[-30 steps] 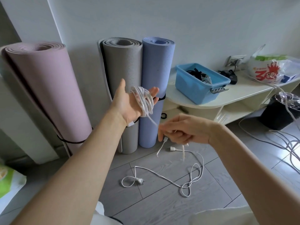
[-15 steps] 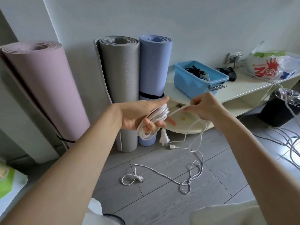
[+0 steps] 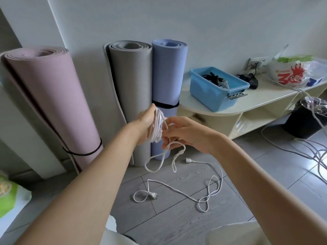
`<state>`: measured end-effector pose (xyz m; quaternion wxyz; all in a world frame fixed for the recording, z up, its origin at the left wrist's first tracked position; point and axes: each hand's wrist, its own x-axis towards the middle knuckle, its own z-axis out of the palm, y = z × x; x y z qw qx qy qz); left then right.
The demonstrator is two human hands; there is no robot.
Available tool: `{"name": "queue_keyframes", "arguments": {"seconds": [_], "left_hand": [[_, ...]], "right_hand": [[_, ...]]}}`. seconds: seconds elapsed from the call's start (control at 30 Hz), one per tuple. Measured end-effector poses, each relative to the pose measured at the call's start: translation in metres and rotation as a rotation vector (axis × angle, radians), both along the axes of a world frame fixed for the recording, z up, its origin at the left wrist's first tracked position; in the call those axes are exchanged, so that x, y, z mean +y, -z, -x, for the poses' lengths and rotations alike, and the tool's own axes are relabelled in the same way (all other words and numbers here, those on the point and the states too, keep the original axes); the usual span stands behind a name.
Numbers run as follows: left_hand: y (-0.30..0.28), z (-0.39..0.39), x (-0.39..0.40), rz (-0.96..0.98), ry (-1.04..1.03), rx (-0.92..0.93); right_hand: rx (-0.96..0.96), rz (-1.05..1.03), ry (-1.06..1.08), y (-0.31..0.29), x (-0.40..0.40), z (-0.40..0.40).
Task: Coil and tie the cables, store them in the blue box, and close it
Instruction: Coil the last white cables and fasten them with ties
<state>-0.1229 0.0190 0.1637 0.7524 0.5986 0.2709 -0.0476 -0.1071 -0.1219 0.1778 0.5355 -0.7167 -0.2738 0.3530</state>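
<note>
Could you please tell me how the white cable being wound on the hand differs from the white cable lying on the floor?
The cable on the hand is bunched in tight loops round the left hand, the right hand working its tail; the floor cable sprawls loose and untouched. The first hangs in the air; the second lies flat, plug showing. Both are thin and white.

The fingers of the left hand [image 3: 144,121] are hidden behind the white cable coil [image 3: 156,127] wound around it, so their pose cannot be told, and the fingertips of the right hand [image 3: 184,133] are screened by the hand's own back where they meet the cable. The contents of the blue box [image 3: 212,89] show only as a dark tangle, too small to identify. The printed bag [image 3: 297,73] and grey floor cables [image 3: 300,152] run off the right edge, and the green package [image 3: 8,195] off the left.
</note>
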Motion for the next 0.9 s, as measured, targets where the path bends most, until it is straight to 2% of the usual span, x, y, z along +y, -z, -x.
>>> {"name": "queue_keyframes", "arguments": {"seconds": [0.07, 0.1, 0.23, 0.3, 0.37, 0.47, 0.6, 0.67, 0.8, 0.9], "left_hand": [[-0.008, 0.0, 0.0, 0.262, 0.079, -0.071], [-0.014, 0.0, -0.001, 0.333, 0.107, -0.126], [-0.031, -0.004, -0.009, 0.415, -0.036, -0.366], [-0.033, -0.008, -0.01, 0.373, -0.17, -0.446], [-0.037, -0.011, -0.008, 0.394, -0.257, -0.482], [-0.04, -0.014, 0.006, 0.526, -0.33, -0.55], [-0.02, -0.016, 0.019, 0.53, -0.446, -0.444], [-0.012, -0.018, 0.021, 0.528, -0.503, -0.369], [-0.003, -0.019, 0.024, 0.601, -0.618, -0.259], [0.004, -0.013, 0.031, 0.664, -0.676, -0.224]], "right_hand": [[0.001, -0.024, -0.024, 0.001, 0.0, -0.002], [-0.003, -0.024, -0.053, 0.001, 0.001, -0.002], [-0.146, 0.171, -0.121, 0.007, 0.004, 0.0], [-0.222, 0.235, -0.094, 0.008, 0.007, 0.006], [-0.287, 0.211, -0.026, 0.005, 0.005, 0.008], [-0.416, 0.113, 0.076, 0.003, -0.002, 0.0], [-0.523, 0.09, 0.129, 0.004, -0.014, -0.012], [-0.517, 0.055, 0.159, 0.001, -0.017, -0.012], [-0.38, -0.095, 0.264, -0.007, -0.02, -0.011], [-0.235, -0.317, 0.451, -0.011, -0.033, -0.021]]}}
